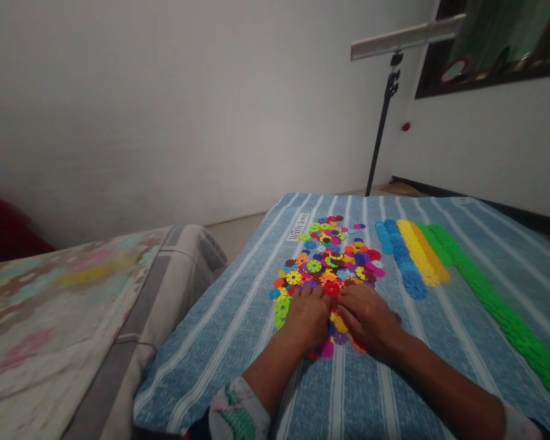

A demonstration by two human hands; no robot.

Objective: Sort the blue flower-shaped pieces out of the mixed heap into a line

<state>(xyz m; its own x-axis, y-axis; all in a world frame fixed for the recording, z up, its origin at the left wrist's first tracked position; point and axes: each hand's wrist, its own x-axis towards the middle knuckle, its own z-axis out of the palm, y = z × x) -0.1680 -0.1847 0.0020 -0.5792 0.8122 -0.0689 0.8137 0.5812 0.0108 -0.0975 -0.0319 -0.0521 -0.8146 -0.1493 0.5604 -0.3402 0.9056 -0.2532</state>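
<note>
A loose pile of colourful flower-shaped plastic discs (314, 266) lies on a striped blue cloth. Both of my hands rest at the near part of the pile, side by side. My left hand (309, 315) has its fingers bent down into the discs, beside some lime-green discs (282, 310). Across from it, my right hand (369, 315) is curled with its fingers close together, pointing inward. A red disc (331, 288) shows between the fingertips of both hands. The undersides of the fingers are hidden, so what they grip cannot be made out.
Right of the pile, overlapping discs lie sorted in rows: blue (406, 263), yellow (415, 250) and a long green row (504, 305). A patterned bed-like surface (73, 305) stands left, across a gap. A black stand (380, 134) rises behind the striped cloth (220, 342).
</note>
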